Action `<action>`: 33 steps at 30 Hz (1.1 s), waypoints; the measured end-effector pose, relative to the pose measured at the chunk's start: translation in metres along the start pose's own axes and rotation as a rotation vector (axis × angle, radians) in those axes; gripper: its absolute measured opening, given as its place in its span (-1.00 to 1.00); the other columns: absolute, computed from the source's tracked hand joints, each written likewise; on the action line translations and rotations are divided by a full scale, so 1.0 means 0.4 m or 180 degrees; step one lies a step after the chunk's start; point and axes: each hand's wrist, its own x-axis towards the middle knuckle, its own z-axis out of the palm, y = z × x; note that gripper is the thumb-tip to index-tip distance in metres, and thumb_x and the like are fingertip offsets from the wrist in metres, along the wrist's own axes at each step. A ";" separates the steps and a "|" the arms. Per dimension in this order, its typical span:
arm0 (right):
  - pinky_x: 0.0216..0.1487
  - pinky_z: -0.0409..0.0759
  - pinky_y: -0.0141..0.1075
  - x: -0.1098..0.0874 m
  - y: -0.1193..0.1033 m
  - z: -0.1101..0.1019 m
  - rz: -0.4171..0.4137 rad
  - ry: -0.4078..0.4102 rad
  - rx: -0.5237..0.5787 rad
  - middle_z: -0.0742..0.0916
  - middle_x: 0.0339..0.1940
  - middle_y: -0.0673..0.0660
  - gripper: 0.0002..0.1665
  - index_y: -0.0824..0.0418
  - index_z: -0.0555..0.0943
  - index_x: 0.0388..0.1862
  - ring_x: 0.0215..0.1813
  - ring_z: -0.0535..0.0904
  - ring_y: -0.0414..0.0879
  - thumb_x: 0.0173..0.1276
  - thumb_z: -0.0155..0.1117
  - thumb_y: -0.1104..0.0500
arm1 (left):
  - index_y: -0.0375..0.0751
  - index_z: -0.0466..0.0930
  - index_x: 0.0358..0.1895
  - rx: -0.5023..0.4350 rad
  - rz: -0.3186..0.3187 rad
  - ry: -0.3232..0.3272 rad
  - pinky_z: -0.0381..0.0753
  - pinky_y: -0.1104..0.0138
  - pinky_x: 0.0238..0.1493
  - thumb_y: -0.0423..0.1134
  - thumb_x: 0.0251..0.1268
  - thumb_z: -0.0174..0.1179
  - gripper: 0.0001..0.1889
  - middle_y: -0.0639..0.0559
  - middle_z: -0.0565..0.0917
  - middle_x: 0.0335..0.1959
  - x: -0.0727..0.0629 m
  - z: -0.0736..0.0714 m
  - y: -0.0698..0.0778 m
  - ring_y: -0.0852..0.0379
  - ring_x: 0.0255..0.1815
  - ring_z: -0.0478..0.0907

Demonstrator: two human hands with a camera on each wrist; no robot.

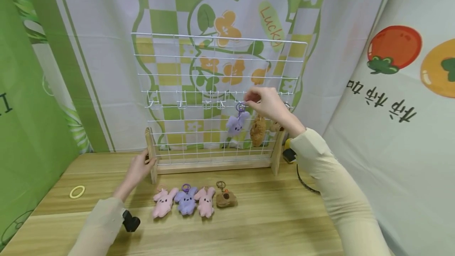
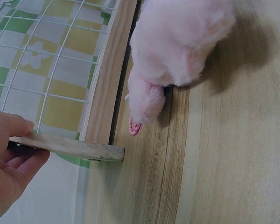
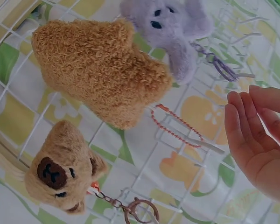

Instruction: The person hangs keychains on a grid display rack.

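A white wire grid rack (image 1: 209, 132) stands upright in wooden end posts. My left hand (image 1: 138, 169) grips its left wooden post (image 2: 79, 148), thumb on one side and fingers on the other. My right hand (image 1: 266, 104) is at the hook row with fingertips close together; in the right wrist view the fingertips (image 3: 245, 100) are just off a hook's tip, holding nothing. From that hook a purple bunny keychain (image 3: 163, 23) hangs by its ring. Beside it hang a curly brown plush keychain (image 3: 93, 70) and a tan bear keychain (image 3: 60, 170).
Several empty hooks (image 1: 181, 105) line the grid's left side. On the wooden table (image 1: 266, 216) lie two pink bunny keychains (image 1: 164, 204), a purple bunny keychain (image 1: 186, 200), a brown bear keychain (image 1: 226, 199) and a yellow ring (image 1: 77, 192). A yellow-and-black object (image 1: 289, 152) sits behind the right post.
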 end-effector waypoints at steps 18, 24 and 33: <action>-0.21 0.74 -0.49 -0.214 0.005 0.212 -0.0391 -0.0776 0.0504 0.80 -0.32 0.13 -0.91 0.28 0.69 -0.23 -0.29 0.71 -0.16 0.32 0.35 0.28 | -0.64 0.31 0.29 -0.0006 -0.0011 -0.0036 0.66 -0.16 0.10 -0.42 0.43 0.07 -0.54 -0.65 0.50 0.14 0.000 -0.003 -0.001 -0.53 0.18 0.50; -0.28 0.68 -0.55 -0.242 0.062 0.381 -0.0390 -0.1212 0.0546 0.79 -0.35 0.14 -0.95 0.25 0.68 -0.29 -0.32 0.72 -0.13 0.33 0.35 0.27 | -0.65 0.33 0.27 0.0052 0.0024 -0.0006 0.67 -0.17 0.09 -0.41 0.43 0.08 -0.55 -0.65 0.52 0.13 0.001 -0.003 -0.001 -0.52 0.16 0.52; -0.26 0.66 -0.46 -0.228 0.117 0.524 -0.0093 -0.1546 0.0285 0.78 -0.33 0.14 -0.96 0.28 0.68 -0.29 -0.29 0.67 -0.12 0.28 0.34 0.32 | -0.64 0.30 0.30 0.0036 -0.0017 -0.0032 0.67 -0.16 0.09 -0.42 0.44 0.07 -0.54 -0.65 0.50 0.14 -0.003 -0.003 0.005 -0.52 0.17 0.51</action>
